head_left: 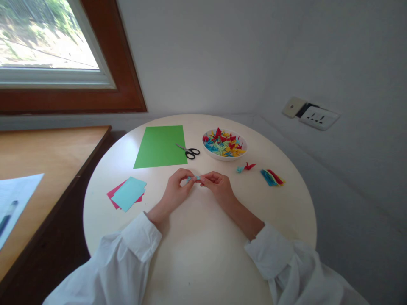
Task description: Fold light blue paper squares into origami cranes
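Note:
Between my fingertips is a small piece of folded light-blue paper [197,178], mostly covered by the fingers. My left hand [179,185] pinches its left end, and my right hand [218,185] pinches the right end. Both hands are low over the middle of the round white table [203,254]. To the right of my right hand lie two small paper cranes, a light-blue one [239,169] and a red one [250,166]. Beyond the hands, a white bowl [225,159] holds many small cranes in red, yellow, blue and green.
Black-handled scissors [190,153] lie partly over a green sheet [162,148]. Light-blue and pink paper squares [129,194] are stacked at left. Folded coloured strips [272,178] lie at right. A wooden desk [57,156] with paper and a pen [8,218] stands left; walls border the back and right.

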A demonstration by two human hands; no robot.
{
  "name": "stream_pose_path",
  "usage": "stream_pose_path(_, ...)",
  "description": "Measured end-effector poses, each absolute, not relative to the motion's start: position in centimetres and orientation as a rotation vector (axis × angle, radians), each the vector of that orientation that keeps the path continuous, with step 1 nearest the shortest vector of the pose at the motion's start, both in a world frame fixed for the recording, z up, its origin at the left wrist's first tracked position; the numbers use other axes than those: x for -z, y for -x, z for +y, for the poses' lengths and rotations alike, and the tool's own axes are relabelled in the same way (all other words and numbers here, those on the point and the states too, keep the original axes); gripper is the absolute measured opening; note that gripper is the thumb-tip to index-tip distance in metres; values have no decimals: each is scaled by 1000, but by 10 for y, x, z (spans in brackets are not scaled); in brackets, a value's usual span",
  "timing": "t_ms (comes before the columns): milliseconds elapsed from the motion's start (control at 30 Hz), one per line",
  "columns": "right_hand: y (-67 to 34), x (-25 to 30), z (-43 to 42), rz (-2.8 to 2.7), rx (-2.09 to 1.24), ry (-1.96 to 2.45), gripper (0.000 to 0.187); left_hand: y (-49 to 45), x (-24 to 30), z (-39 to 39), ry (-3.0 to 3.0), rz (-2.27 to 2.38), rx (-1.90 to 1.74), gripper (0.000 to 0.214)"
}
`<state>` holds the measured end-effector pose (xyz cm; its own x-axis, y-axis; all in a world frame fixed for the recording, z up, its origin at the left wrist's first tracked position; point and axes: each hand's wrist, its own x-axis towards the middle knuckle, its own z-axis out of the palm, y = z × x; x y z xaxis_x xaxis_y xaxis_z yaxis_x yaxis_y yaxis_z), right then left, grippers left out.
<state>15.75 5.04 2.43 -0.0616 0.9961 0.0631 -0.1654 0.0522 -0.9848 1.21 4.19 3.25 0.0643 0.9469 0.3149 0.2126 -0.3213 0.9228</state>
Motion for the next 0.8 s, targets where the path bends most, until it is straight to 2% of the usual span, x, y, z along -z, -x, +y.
stream_pose_path(800, -155, -22, 51, -1083, -1322, 1061, 18, -13, -34, 42, -1626, 1378, -1222, 12)
